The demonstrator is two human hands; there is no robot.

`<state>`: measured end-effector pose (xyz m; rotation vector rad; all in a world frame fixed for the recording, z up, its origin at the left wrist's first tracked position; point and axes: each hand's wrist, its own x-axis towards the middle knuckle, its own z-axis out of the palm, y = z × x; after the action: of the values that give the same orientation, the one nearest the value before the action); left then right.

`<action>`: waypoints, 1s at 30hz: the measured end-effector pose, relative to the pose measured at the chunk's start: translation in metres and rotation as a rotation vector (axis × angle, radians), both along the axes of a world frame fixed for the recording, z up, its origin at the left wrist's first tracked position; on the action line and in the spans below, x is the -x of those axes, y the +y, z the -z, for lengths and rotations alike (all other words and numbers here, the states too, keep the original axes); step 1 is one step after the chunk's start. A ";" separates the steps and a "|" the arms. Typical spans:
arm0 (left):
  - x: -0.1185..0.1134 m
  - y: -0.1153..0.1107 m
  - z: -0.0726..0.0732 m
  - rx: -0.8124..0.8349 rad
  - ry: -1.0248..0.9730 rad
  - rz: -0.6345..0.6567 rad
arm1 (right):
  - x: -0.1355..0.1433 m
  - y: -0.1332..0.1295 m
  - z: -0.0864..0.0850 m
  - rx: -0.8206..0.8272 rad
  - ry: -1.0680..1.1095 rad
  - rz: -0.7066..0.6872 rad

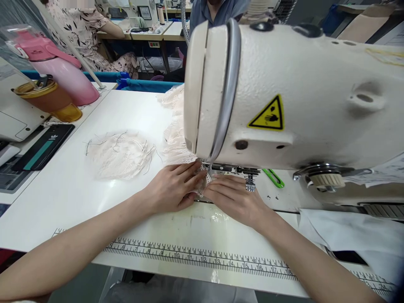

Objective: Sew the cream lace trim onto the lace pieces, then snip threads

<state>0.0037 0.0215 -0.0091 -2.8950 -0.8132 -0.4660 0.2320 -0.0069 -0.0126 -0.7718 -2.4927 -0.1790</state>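
A white sewing machine reaches across from the right, its head above both hands. Pale lace fabric lies left of the head and runs beneath it, partly hidden. My left hand rests on the lace just left of the needle area, fingers slightly spread and pressing down. On the front side of the needle area, my right hand lies flat with its fingertips at the lace edge. The needle itself is hidden. A round pile of lace with loose threads lies on the table to the left.
A green thread cutter lies behind my right hand. White cloth is at the right. At the left are a pink bottle, a brown cup and a black case. Two people sit beyond the table.
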 end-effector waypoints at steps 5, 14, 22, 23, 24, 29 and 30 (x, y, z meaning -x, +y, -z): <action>0.000 0.000 0.001 -0.007 0.020 -0.005 | 0.000 0.005 -0.004 0.024 0.057 -0.033; 0.001 0.001 0.001 -0.024 0.091 -0.005 | -0.002 0.006 -0.009 -0.134 0.019 0.094; 0.002 0.001 0.001 -0.047 0.080 0.031 | -0.001 0.005 -0.013 -0.108 -0.015 0.173; 0.002 0.001 0.001 -0.054 0.064 0.061 | -0.002 0.005 -0.013 -0.101 -0.015 0.180; 0.001 0.001 0.000 -0.061 0.046 0.094 | -0.002 0.005 -0.012 -0.093 -0.012 0.177; -0.002 0.000 -0.003 -0.075 -0.028 0.120 | -0.002 0.006 0.000 -0.007 0.011 0.062; -0.002 0.000 -0.003 -0.070 -0.035 0.107 | -0.001 0.006 0.003 0.010 0.016 0.050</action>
<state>0.0056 0.0217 -0.0057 -2.8832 -0.6351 -0.5455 0.2331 -0.0010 -0.0151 -0.8363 -2.4623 -0.1775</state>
